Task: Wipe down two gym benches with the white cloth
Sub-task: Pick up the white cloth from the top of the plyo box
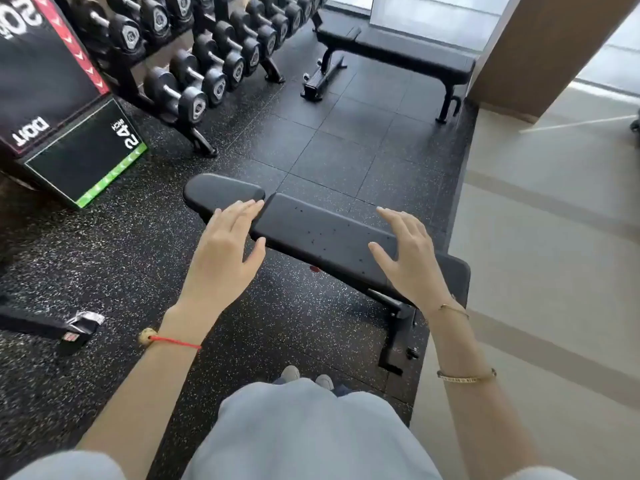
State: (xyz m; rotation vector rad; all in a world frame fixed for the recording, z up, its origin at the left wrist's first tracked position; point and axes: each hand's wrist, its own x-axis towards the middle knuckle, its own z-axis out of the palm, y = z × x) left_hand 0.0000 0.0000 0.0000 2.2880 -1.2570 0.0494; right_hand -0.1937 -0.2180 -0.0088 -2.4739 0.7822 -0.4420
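Observation:
A black padded gym bench (311,230) runs diagonally just in front of me, its pad dotted with small specks. My left hand (225,251) hovers over its left part near the gap between the two pads, fingers spread and holding nothing. Over the bench's right part, my right hand (405,251) is held with fingers apart and nothing in it. A second black bench (408,53) stands farther back by the window. No white cloth is in view.
A dumbbell rack (207,57) lines the back left. A black plyo box marked 24 inch (79,157) stands at the left. A black strap with a tag (74,329) lies on the rubber floor. A brown pillar (540,46) rises at the right, beside pale flooring.

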